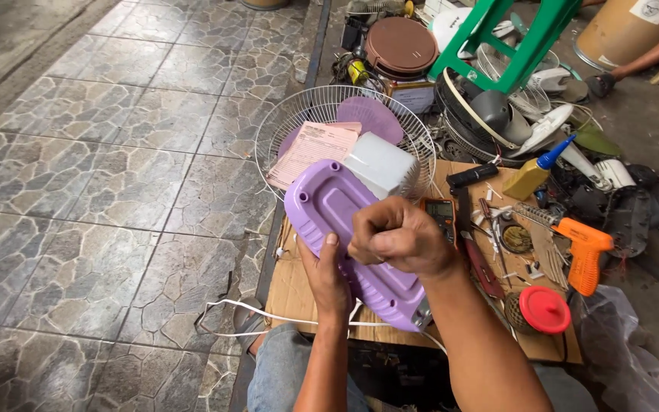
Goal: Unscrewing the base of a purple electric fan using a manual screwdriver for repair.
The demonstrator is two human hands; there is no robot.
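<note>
Two hands at the purple plastic base (329, 210): open tiled floor (101, 175) lies left, tool clutter right. Your left hand (325, 276) grips its edge; your right hand (398, 235), fisted, presses on top.

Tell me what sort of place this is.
Probably an informal fan repair spot on a tiled floor: a wire fan guard lies nearby, an orange drill and small tools sit on cardboard, and both hands work on a purple fan base.
</note>
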